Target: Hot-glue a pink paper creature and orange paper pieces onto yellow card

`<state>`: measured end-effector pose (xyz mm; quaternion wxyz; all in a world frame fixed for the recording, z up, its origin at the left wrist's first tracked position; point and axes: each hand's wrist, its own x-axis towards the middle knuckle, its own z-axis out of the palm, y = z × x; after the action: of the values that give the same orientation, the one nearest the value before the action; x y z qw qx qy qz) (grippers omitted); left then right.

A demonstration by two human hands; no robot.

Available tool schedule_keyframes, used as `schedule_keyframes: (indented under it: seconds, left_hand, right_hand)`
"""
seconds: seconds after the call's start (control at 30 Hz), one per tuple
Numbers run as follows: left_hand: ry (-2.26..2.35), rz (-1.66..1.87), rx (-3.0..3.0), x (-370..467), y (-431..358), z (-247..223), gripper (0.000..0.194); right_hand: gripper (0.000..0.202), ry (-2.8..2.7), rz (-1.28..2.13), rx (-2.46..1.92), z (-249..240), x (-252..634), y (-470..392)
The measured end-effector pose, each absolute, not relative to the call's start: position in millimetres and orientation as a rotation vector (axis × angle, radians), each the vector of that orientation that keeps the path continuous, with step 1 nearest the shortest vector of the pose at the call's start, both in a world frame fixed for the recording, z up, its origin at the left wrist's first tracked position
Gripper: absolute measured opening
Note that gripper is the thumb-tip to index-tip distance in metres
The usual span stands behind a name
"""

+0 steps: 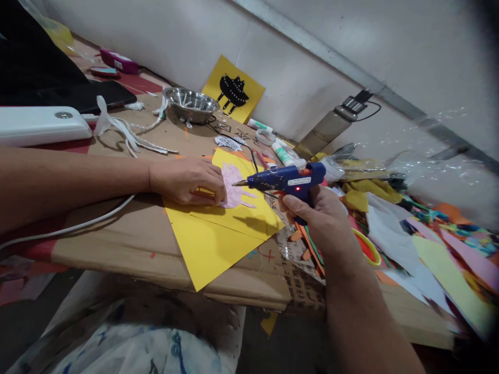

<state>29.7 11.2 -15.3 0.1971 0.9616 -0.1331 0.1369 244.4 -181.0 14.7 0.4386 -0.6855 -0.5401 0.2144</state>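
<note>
Hot glue gun (278,179): dark blue body, white label on the side, red indicator lit, brass-coloured nozzle. It is held above the yellow card (206,241), nozzle pointing at the pink cutout (234,197); whether the tip touches cannot be determined. The right hand (317,210) is closed around the gun's handle. The left hand (191,181) lies over the left part of the yellow card, fingers curled at the edge of the cutout; whether they pinch anything cannot be told. The cutout is pale pink with narrow strips extending to its right, and is partly covered by the left hand. The yellow card is plain, appears to comprise two overlapping sheets, and carries a shadow.

Surface: brown corrugated cardboard (128,234), printed with dark characters, lies beneath the yellow card. Beyond the card stand a stainless steel bowl (197,115) and a propped yellow panel (249,98) bearing a black, white-dotted cutout (234,91). To the card's right lie assorted paper scraps (432,259); to its left, a white cable (89,221).

Room: a pale wall (156,41) behind the card; a grey bottle (327,130) leans toward it, far right
</note>
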Motion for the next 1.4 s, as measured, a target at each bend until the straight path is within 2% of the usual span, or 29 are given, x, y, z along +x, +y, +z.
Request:
schedule_keyframes:
  seconds: [0.37, 0.7, 1.23, 1.4]
  left_hand:
    - [-0.372, 0.382, 2.648, 29, 10, -17, 0.013]
    - [-0.136, 0.275, 2.373, 29, 13, -13, 0.011]
    - [-0.03, 0.265, 2.436, 35, 14, -13, 0.013]
    - [-0.029, 0.257, 2.415, 35, 16, -15, 0.013]
  right_hand:
    - [0.024, -1.307, 0.576, -1.646, 8, 251, -182]
    - [0.024, -1.389, 0.564, -1.736, 14, 250, -183]
    - [0.029, -1.7, 0.336, -1.831, 9, 234, -182]
    - [0.024, -1.79, 0.204, -1.886, 9, 229, -182]
